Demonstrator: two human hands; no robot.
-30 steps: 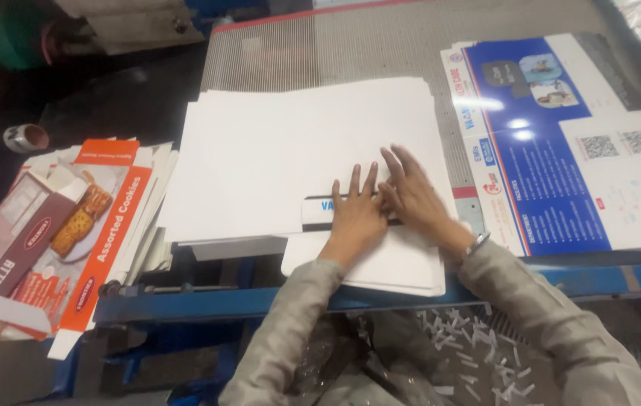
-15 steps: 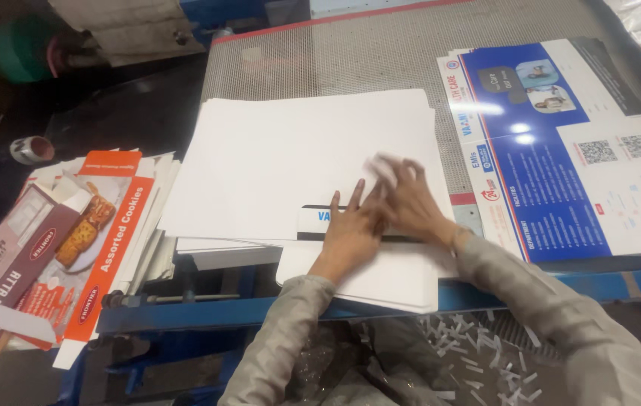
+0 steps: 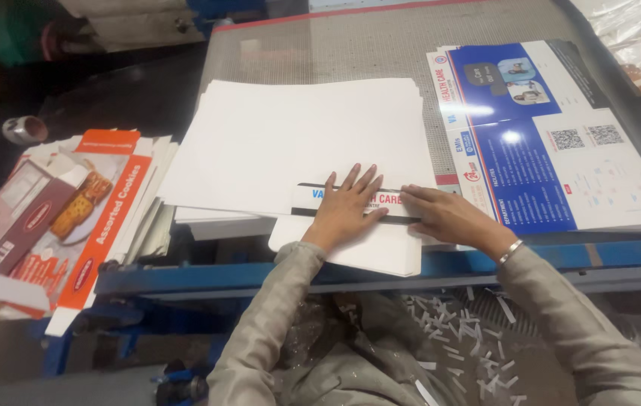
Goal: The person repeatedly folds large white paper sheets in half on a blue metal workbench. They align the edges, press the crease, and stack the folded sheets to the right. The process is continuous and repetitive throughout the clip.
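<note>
White paper scraps: strewn nearest, below the blue table edge. White card sheet: overhangs that edge, printed strip showing. Left hand: flat on the strip, fingers spread. Right hand: flat just beside it, fingers together. White sheet stack: behind. Orange carton blanks: left. Blue printed sheets: right.

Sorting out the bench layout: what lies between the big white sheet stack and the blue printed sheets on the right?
In the head view, a bare strip of grey ribbed bench surface separates the white sheet stack from the blue printed sheets; nothing lies on it.
</note>
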